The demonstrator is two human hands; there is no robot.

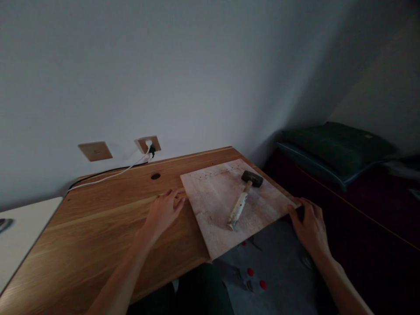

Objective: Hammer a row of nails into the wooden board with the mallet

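Note:
A flat, square board (215,197) with a pale, marbled pinkish face lies at the right end of the wooden desk (108,223). On top of it rests a hammer (240,205) with a dark, blocky head and a worn white handle pointing toward me. My right hand (310,225) grips the board's near right corner, thumb and fingers at its edges. Beside the board's left edge, my left hand (166,210) lies on the desk with loosely bent fingers apart, holding nothing; whether its fingertips touch the board I cannot tell.
Behind the desk, white and black cables (114,174) run to a wall socket (149,143). A white surface (26,236) adjoins at left. Below are bottles with red caps (251,272). At right, a green cushion (341,146) lies on a dark red surface (357,232).

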